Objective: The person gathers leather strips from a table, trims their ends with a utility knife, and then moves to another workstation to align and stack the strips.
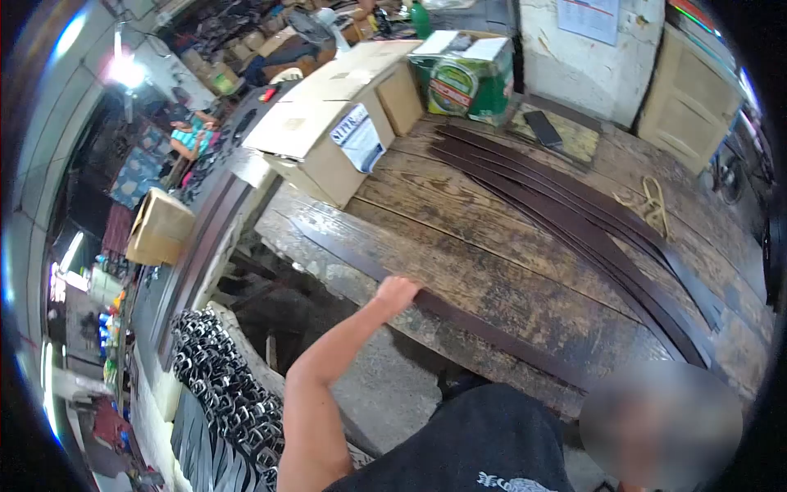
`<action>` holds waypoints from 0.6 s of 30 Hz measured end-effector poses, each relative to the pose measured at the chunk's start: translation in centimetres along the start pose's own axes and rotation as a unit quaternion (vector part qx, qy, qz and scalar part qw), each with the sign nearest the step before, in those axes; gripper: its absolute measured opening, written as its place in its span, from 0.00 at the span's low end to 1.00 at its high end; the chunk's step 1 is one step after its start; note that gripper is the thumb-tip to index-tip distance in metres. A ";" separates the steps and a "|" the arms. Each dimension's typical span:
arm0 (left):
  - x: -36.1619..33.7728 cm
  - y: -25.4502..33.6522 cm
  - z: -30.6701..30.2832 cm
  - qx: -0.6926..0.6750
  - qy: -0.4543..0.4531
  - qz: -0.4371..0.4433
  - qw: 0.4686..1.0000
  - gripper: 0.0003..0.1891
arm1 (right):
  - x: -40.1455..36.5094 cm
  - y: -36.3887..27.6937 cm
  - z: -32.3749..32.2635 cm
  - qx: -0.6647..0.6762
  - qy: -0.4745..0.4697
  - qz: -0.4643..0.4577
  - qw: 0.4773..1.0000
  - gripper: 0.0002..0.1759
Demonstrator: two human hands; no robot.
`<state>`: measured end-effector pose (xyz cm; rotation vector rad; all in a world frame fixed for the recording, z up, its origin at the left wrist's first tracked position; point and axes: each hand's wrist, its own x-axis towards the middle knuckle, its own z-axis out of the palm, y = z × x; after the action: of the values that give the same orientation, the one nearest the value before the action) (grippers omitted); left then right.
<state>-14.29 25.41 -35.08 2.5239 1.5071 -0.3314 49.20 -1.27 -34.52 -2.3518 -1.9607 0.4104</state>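
My left hand (pixel 398 293) is closed over a long dark brown leather strap (pixel 492 334) at the near edge of the wooden table (pixel 459 205). The strap lies along that edge, its pointed end to the upper left and its other end running toward a blurred patch at lower right. My right hand cannot be made out; the blur hides that area. Across the table from my left hand, a fanned pile of similar brown leather straps (pixel 566 213) reaches toward the right edge.
Cardboard boxes (pixel 328 107) and a green box (pixel 463 78) stand at the back. A phone (pixel 543 129) lies on a board, and a yellowish cord (pixel 653 205) beside the pile. Several buckled straps (pixel 221 361) hang at lower left. Another person (pixel 193 135) sits far left.
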 end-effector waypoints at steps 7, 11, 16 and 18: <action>1.2 -1.5 0.3 0.042 -0.074 0.006 0.996 0.25 | 0.4 1.1 -0.1 0.044 -0.036 -0.002 0.998 0.23; 0.2 -0.8 -0.7 -0.026 0.044 0.054 0.997 0.19 | 0.8 1.3 0.0 -0.008 -0.095 0.008 0.995 0.22; 0.7 -1.3 -1.5 -0.003 -0.044 0.037 0.998 0.21 | 0.6 0.4 -0.5 0.008 -0.074 0.022 0.997 0.23; 0.7 -1.2 -2.0 -0.019 -0.043 0.037 0.998 0.22 | 0.5 -0.2 -1.0 -0.004 -0.071 0.011 0.997 0.25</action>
<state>-14.88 27.10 -33.46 2.4943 1.3730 -0.3911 49.31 -0.58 -33.60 -2.4141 -1.9978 0.5879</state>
